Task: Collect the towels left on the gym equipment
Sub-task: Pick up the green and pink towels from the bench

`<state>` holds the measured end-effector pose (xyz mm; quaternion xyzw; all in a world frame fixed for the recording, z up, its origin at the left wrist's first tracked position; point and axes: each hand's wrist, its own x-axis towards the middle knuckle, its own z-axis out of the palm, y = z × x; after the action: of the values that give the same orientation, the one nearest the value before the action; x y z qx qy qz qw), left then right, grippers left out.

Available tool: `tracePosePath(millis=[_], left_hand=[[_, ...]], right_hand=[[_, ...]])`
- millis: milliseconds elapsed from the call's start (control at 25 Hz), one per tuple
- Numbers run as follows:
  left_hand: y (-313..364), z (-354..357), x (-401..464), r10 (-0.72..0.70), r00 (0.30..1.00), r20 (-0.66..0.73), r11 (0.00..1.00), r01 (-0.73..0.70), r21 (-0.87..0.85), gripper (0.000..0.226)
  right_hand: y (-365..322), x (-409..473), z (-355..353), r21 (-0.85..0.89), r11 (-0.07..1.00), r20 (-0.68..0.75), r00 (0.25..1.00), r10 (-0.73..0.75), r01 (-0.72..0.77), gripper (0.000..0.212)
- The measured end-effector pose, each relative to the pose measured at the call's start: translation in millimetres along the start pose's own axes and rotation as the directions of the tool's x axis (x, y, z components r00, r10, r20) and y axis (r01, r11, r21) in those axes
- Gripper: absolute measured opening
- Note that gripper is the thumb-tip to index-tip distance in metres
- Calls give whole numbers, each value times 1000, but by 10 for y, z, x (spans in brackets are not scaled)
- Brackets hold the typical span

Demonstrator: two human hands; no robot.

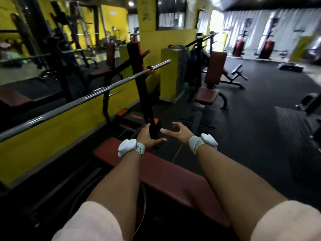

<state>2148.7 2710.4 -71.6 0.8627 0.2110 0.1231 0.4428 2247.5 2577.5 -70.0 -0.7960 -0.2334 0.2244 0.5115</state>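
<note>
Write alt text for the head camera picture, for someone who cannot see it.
Two bare arms reach over a red bench in a gym; the left hand and right hand are open and empty. A steel barbell rests on a rack to the left. No towel shows.

Glossy metal barbell [97, 92] at ten o'clock; smooth maroon padded bench [166, 178] at six; matt black floor [251, 119].

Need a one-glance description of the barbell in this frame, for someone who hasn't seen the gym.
Start at the yellow wall with mirrors along the left side. The barbell runs diagonally in front of it, resting on the black rack upright beyond the red bench. It is the only long bare steel bar here, silver with no plates, against dark frames and red pads.
</note>
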Motion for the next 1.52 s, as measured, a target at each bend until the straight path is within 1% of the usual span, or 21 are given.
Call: tracePosePath(millis=[80,120,160,240,320,440,560,640,720,760,840,920,1040,1120,1200,1240,1280,1400,1520], left_hand=[[285,80,104,72,995,70,995,-67,-75,86],[443,136,181,102,990,101,986,-87,-143,87],[573,200,251,122,984,128,974,-94,-207,90],[882,458,338,185,956,228,949,-113,-295,89],[1143,743,305,255,915,314,919,-128,-373,84],[1629,1418,-33,356,791,497,898,-144,-415,81],[2059,2050,-563,455,634,625,877,-198,-437,84],[2319,2368,-947,526,537,659,846,-246,-474,82],[2615,2733,-1448,571,420,706,821,-270,-503,80],[2750,2908,-1685,585,376,718,811,-278,-515,81],[3030,3225,-2160,606,301,736,796,-239,-557,83],[3291,3553,-2662,599,233,766,801,-178,-571,85],[3635,3979,-3345,599,116,793,800,-139,-584,86],[3767,4180,-3566,594,82,800,802,-136,-581,87],[3866,4353,-3695,590,69,805,805,-134,-578,88],[3936,4491,-3774,588,54,807,806,-127,-578,89],[4055,4726,-3900,589,40,807,804,-130,-580,89],[4356,5255,-4079,604,17,797,791,-133,-597,85],[4737,5933,-4110,608,19,794,790,-121,-601,82]], right_hand=[[-27,-123,-280,184,983,-139,990,5,21,76],[-38,-197,-446,234,971,-221,975,9,44,73],[-27,-290,-598,246,967,-292,956,14,61,72],[73,-588,-949,254,962,-450,892,28,98,71],[226,-933,-1232,255,963,-555,829,71,88,72],[571,-1764,-1609,281,959,-711,679,181,38,75],[864,-2605,-1854,321,947,-807,527,267,11,74],[952,-3102,-1990,337,942,-844,447,298,9,71],[1056,-3706,-2158,328,945,-888,341,309,1,69],[1096,-3994,-2230,329,944,-902,294,315,-2,69],[1189,-4563,-2372,333,943,-920,217,328,-14,68],[1286,-5182,-2502,348,937,-927,137,349,-37,68],[1473,-6012,-2743,377,923,-924,39,381,-70,71],[1549,-6291,-2861,387,919,-921,7,388,-77,72],[1593,-6422,-2957,386,918,-922,6,388,-91,72],[1641,-6499,-3037,392,914,-919,-9,393,-104,72],[1746,-6625,-3197,405,908,-914,-39,403,-108,72],[2022,-6850,-3637,405,910,-913,-91,398,-91,70],[2360,-7004,-4217,405,909,-911,-129,392,-100,67]])
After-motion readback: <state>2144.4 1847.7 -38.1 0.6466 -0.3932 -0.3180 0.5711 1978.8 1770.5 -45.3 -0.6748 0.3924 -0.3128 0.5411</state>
